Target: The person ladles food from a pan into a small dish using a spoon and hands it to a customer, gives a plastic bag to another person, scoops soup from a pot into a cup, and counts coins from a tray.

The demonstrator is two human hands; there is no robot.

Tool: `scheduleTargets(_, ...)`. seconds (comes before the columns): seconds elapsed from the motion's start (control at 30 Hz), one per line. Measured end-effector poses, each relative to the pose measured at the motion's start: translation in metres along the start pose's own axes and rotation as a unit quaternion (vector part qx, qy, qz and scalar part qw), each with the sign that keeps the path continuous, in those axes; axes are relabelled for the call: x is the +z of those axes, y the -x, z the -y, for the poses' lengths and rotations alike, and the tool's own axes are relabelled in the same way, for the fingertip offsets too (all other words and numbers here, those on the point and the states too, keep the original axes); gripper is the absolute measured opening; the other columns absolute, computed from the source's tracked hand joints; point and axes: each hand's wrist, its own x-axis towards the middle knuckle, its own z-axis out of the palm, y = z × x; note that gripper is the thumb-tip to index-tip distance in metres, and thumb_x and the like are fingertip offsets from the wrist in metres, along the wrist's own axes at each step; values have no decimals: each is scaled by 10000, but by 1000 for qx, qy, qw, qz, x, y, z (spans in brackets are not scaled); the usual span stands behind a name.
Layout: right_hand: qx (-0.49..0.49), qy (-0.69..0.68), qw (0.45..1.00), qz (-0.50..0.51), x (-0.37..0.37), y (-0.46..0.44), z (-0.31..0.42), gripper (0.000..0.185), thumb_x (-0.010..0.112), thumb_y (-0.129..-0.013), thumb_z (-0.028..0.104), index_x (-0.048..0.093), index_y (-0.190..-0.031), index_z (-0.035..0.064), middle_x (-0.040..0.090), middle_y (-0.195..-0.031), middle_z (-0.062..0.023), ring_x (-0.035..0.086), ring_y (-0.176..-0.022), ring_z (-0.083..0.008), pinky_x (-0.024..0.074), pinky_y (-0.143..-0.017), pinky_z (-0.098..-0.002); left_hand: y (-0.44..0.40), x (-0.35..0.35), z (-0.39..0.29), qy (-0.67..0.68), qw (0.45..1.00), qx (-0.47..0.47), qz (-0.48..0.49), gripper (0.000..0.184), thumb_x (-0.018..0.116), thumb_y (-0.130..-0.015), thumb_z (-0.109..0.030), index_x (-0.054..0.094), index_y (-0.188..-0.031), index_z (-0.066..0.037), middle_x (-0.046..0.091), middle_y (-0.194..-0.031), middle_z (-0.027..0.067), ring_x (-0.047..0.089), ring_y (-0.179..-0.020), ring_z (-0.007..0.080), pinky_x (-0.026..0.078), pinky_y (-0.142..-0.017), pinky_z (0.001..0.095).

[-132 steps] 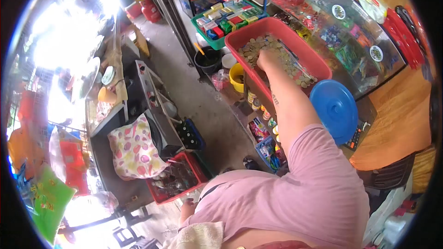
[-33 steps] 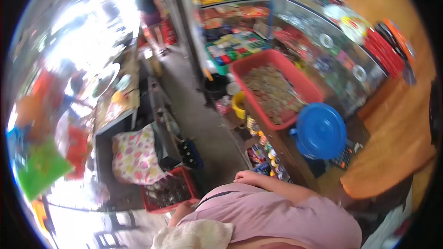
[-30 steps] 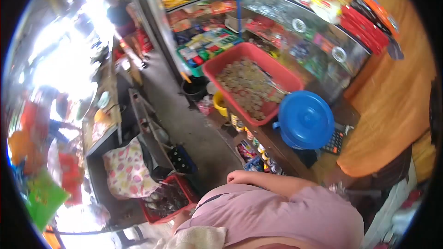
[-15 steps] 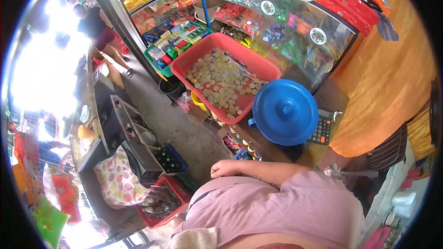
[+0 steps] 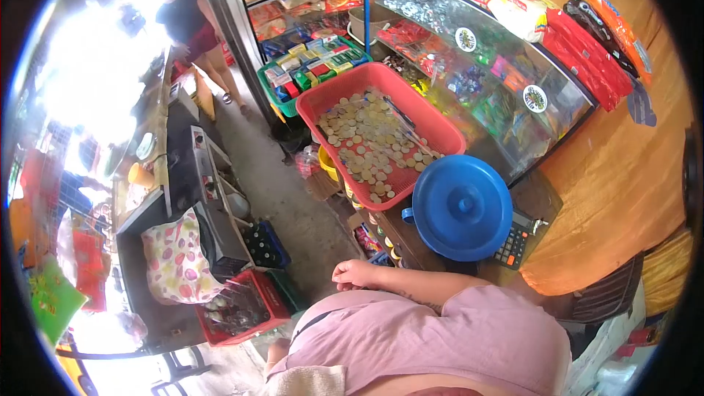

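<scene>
My right hand point(image 5: 353, 275) is closed in front of my torso, its fingers curled; what it holds, if anything, is hidden. Beyond it, a red plastic basket point(image 5: 440, 129) lies on the counter with many coins point(image 5: 367, 132) and some pens inside. A blue lidded container point(image 5: 463, 207) stands beside the basket's near right corner, partly over a calculator point(image 5: 513, 242). Only a bit of skin of my left hand point(image 5: 277, 350) shows at my waist's left side, its fingers hidden by my shirt and a light towel point(image 5: 308, 381).
A glass display case point(image 5: 477, 81) stands behind the basket, next to a green tray of small packs point(image 5: 286, 106). At the left are a patterned cloth point(image 5: 180, 260) and a red crate point(image 5: 275, 312). Another person point(image 5: 192, 29) stands farther down the walkway point(image 5: 293, 209).
My right hand was among the coins in the earliest frame and is now near my torso. The other person has come into view in the walkway. The view has shifted.
</scene>
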Motion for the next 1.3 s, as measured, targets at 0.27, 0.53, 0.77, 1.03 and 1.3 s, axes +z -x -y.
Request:
scheduleTargets(0.27,-10,15,999,-33,12,-16,-12,188,626,-994,236,646,-1063,63,701,-901,-44,614,-705,-110,488,-580,-267,34,1,0,24,991,-127,-24,395,661,-851,-413,736,-1086,-105,714,-1102,212,679,-1068,380,535,-932,444)
scheduleTargets(0.53,138,-14,990,13,97,-28,0,146,634,-989,193,646,-1063,68,708,-901,-54,639,-764,-128,517,-640,-275,170,-43,-88,154,934,-310,-86,457,709,-853,-375,700,-1202,-82,727,-1147,156,682,-1102,326,527,-969,411)
scheduleTargets(0.77,80,159,973,146,210,-32,1,152,672,-936,172,675,-1014,41,695,-875,-46,630,-749,-118,520,-654,-286,291,98,23,212,898,-380,-72,428,727,-838,-331,713,-1180,-74,724,-1148,174,680,-1112,317,522,-974,403)
scheduleTargets(1.03,-32,286,937,200,313,-50,-63,128,677,-918,146,686,-988,40,702,-873,-43,638,-762,-119,527,-668,-297,419,236,82,338,819,-450,-113,413,806,-763,-390,786,-1053,-98,755,-1060,158,725,-1012,281,547,-928,383)
scheduleTargets(1.3,-57,348,882,313,352,-59,-62,159,686,-919,200,701,-977,53,708,-857,-27,649,-806,-110,542,-743,-297,443,258,73,342,824,-421,-168,387,756,-835,-353,763,-1073,-49,741,-1074,199,708,-1030,359,544,-903,426)
